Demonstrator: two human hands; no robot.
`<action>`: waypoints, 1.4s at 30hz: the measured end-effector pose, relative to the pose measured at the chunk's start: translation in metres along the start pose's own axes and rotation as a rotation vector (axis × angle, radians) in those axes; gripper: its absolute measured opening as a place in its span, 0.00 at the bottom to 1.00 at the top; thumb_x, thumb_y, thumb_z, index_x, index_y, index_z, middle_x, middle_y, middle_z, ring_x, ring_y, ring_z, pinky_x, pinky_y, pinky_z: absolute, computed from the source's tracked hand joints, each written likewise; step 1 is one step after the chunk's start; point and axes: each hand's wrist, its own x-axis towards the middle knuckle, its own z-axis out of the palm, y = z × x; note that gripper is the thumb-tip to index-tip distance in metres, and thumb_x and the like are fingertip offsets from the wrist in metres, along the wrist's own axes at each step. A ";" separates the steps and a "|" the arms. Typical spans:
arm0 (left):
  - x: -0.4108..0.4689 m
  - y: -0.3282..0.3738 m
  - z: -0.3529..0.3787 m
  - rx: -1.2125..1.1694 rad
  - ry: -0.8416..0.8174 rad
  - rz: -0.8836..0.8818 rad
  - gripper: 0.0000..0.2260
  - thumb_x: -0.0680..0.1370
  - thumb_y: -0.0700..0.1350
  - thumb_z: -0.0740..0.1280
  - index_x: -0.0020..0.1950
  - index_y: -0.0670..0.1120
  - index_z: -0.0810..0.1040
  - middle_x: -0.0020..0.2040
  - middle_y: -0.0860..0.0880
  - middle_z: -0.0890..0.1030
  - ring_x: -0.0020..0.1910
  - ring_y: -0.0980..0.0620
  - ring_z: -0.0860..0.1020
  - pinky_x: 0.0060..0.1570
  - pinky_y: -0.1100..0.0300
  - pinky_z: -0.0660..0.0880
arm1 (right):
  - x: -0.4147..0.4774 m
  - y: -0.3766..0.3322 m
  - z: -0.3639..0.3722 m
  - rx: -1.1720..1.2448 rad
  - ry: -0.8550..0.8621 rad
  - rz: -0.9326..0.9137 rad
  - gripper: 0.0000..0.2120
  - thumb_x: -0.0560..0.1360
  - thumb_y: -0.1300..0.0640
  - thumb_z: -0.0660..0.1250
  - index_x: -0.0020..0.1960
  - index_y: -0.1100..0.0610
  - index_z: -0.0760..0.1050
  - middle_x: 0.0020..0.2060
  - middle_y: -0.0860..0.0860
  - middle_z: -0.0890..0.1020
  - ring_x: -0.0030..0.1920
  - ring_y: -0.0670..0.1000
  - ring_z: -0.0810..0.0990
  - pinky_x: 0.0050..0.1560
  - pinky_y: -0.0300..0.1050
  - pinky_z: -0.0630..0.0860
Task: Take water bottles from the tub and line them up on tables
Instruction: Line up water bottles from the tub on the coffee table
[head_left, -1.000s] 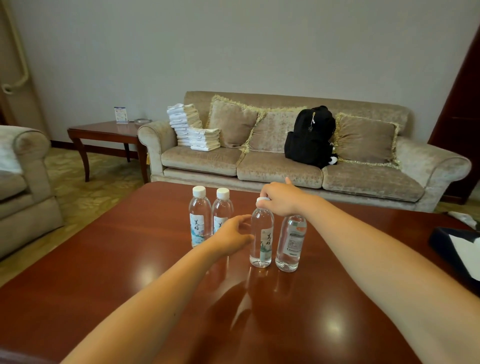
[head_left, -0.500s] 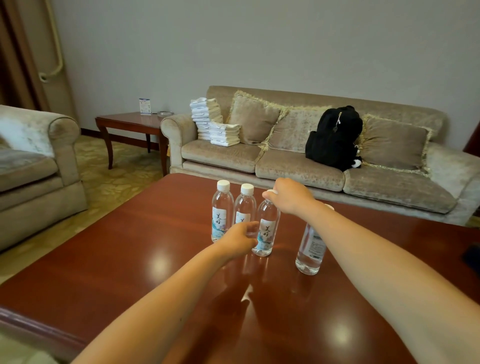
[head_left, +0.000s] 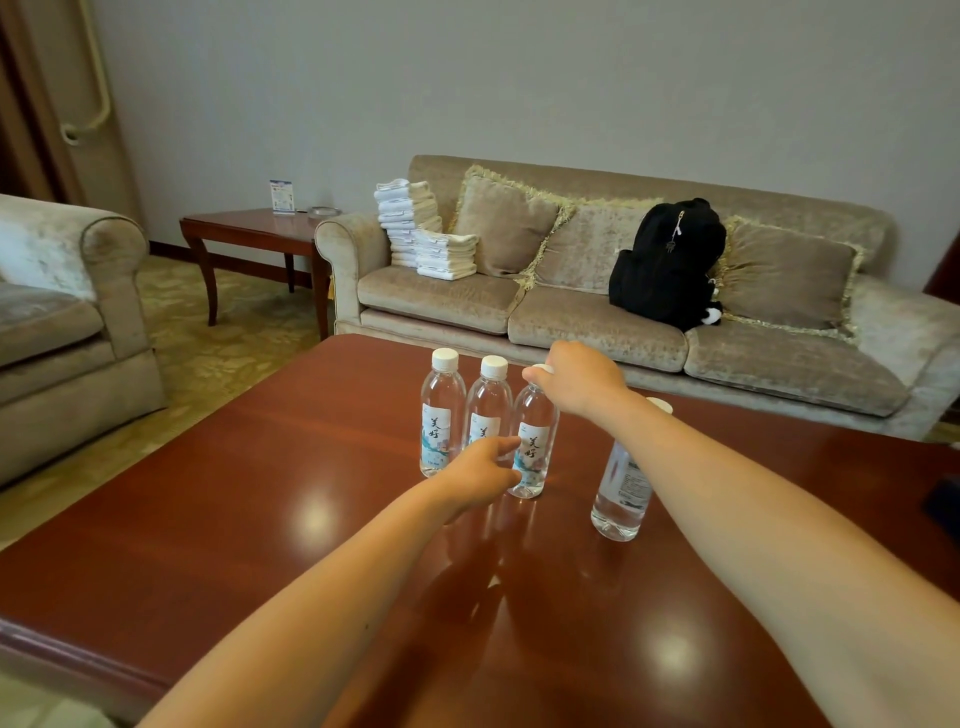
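Note:
Several clear water bottles with white caps stand on a glossy red-brown table (head_left: 260, 519). Three stand touching in a row: the left bottle (head_left: 441, 410), the middle bottle (head_left: 488, 405) and the third bottle (head_left: 532, 447). My right hand (head_left: 576, 382) grips the third bottle by its cap. My left hand (head_left: 475, 475) touches that bottle low on its label side, fingers relaxed. A fourth bottle (head_left: 621, 486) stands apart to the right, partly behind my right forearm. The tub is out of view.
A beige sofa (head_left: 597, 322) stands behind the table with stacked white towels (head_left: 426, 234) and a black backpack (head_left: 665, 265). A small side table (head_left: 249, 228) stands at the back left, an armchair (head_left: 62, 312) at the left. A dark object (head_left: 943, 506) lies at the table's right edge.
My right hand has slid the third bottle left against the row of two, away from the fourth bottle. My left hand followed beside it. The camera turned left.

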 end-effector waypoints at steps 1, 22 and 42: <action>0.000 0.001 0.000 -0.005 -0.001 0.001 0.26 0.80 0.34 0.62 0.77 0.44 0.61 0.75 0.48 0.67 0.72 0.52 0.68 0.70 0.54 0.68 | 0.001 0.000 0.001 0.006 0.004 0.003 0.22 0.81 0.42 0.60 0.35 0.55 0.64 0.32 0.51 0.72 0.31 0.51 0.71 0.29 0.45 0.62; -0.017 0.027 0.020 -0.006 -0.101 0.047 0.19 0.80 0.39 0.64 0.71 0.46 0.71 0.63 0.50 0.79 0.59 0.51 0.79 0.60 0.56 0.77 | -0.041 0.064 -0.043 0.236 -0.195 0.012 0.05 0.79 0.54 0.66 0.51 0.52 0.80 0.54 0.50 0.82 0.52 0.50 0.80 0.53 0.48 0.78; -0.010 0.058 0.067 0.010 -0.172 0.066 0.27 0.80 0.36 0.62 0.77 0.51 0.62 0.63 0.49 0.77 0.59 0.51 0.78 0.49 0.62 0.79 | -0.079 0.102 -0.050 0.061 -0.102 0.045 0.21 0.75 0.36 0.64 0.44 0.55 0.70 0.34 0.52 0.83 0.33 0.52 0.80 0.41 0.50 0.78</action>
